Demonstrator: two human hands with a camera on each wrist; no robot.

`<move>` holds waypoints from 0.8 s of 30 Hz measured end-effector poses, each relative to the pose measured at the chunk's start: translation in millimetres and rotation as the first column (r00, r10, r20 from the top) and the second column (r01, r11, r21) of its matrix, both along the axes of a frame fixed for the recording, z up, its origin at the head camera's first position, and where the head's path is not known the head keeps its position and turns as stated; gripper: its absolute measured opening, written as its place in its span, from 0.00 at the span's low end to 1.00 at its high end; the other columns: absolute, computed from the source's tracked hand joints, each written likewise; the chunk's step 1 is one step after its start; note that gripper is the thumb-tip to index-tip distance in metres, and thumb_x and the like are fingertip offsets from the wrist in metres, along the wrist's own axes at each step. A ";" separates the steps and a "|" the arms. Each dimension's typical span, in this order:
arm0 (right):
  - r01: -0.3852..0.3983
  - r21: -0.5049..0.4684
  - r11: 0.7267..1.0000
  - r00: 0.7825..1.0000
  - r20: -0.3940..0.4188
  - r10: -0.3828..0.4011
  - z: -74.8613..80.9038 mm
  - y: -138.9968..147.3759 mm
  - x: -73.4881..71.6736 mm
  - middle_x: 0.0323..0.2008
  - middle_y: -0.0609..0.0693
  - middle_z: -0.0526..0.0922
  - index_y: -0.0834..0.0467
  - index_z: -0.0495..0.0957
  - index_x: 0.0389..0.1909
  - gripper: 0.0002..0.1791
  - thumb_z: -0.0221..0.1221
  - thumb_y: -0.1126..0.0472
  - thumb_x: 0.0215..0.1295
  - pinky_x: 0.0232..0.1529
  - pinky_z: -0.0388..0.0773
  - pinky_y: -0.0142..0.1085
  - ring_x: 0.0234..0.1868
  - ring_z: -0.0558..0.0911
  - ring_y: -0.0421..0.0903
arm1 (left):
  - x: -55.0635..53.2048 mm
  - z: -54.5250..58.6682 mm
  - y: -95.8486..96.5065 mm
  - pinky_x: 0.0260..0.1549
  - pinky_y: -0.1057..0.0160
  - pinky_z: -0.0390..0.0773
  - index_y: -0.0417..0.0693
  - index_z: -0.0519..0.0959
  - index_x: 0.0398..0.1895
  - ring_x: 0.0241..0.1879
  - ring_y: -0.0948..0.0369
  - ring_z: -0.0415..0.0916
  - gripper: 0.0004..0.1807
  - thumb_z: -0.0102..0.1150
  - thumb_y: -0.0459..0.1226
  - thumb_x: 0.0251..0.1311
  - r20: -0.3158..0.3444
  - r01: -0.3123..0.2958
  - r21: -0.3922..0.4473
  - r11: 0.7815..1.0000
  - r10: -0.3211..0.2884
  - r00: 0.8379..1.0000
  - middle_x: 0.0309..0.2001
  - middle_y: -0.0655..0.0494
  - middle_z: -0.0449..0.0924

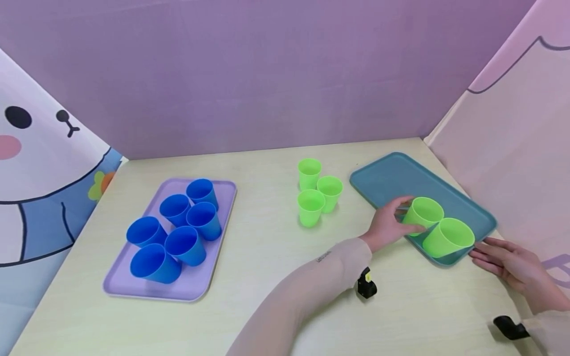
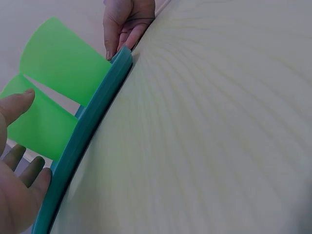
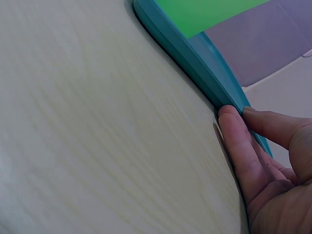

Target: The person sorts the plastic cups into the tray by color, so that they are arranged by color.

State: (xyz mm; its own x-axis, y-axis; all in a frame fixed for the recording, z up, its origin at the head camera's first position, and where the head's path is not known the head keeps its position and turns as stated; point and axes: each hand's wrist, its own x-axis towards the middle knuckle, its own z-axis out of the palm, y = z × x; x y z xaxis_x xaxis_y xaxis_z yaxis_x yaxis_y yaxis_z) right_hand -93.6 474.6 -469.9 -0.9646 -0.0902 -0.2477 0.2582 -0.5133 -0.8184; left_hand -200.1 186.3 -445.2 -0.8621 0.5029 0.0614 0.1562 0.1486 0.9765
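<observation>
Two light green cups stand on the near end of a teal tray (image 1: pixel 401 173). My left hand (image 1: pixel 389 222) is around the left green cup (image 1: pixel 423 211), its thumb in front and its fingers spread along the far side. In the left wrist view the thumb overlaps that cup (image 2: pixel 41 119), and the fingertips lie by its edge, near the tray's rim. Beside it, the other green cup (image 1: pixel 447 238) is tilted in view. My right hand (image 1: pixel 512 264) pinches the tray's near right corner; in the right wrist view the thumb and fingers meet at the rim (image 3: pixel 195 70).
Three more green cups (image 1: pixel 310 207) stand close together in the middle of the table (image 1: pixel 262 277). On the left, a lilac tray (image 1: pixel 120 282) carries several blue cups (image 1: pixel 184 244). A purple wall (image 1: pixel 267 74) runs behind, with printed cloth (image 1: pixel 512 148) at the right.
</observation>
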 end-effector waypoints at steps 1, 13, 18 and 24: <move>0.000 0.001 1.000 1.000 0.001 0.000 0.0 0.0 0.0 0.38 0.59 0.88 0.55 0.81 0.38 0.21 0.41 0.76 0.76 0.43 0.85 0.41 0.40 0.88 0.54 | -0.3 -0.3 -1.6 0.51 0.74 0.75 0.55 0.69 0.70 0.59 0.68 0.73 0.41 0.77 0.37 0.51 0.001 0.002 0.005 1.000 -0.002 1.000 0.62 0.68 0.74; 0.012 0.045 0.999 1.000 0.016 -0.013 -1.8 4.4 -0.5 0.38 0.57 0.88 0.53 0.80 0.37 0.19 0.44 0.74 0.76 0.42 0.86 0.41 0.39 0.88 0.52 | 2.1 -2.1 -18.1 0.53 0.75 0.73 0.54 0.68 0.71 0.59 0.69 0.72 0.42 0.76 0.37 0.52 -0.050 0.023 0.021 1.000 -0.022 0.999 0.63 0.66 0.74; 0.014 0.046 0.999 1.000 0.016 -0.015 -3.7 4.9 -1.2 0.38 0.57 0.88 0.54 0.80 0.37 0.18 0.44 0.74 0.76 0.42 0.85 0.41 0.39 0.88 0.52 | 5.3 2.4 -28.2 0.53 0.75 0.73 0.51 0.67 0.71 0.60 0.68 0.72 0.42 0.76 0.35 0.52 -0.060 0.046 0.034 0.998 -0.044 0.997 0.64 0.62 0.74; 0.013 0.066 0.998 1.000 0.025 -0.014 -4.6 3.5 -1.7 0.38 0.56 0.88 0.53 0.80 0.36 0.18 0.44 0.73 0.76 0.42 0.86 0.40 0.39 0.88 0.52 | 9.1 16.8 -43.3 0.54 0.74 0.73 0.49 0.67 0.71 0.59 0.70 0.73 0.41 0.75 0.35 0.53 -0.093 0.069 0.048 0.996 -0.064 0.994 0.64 0.59 0.76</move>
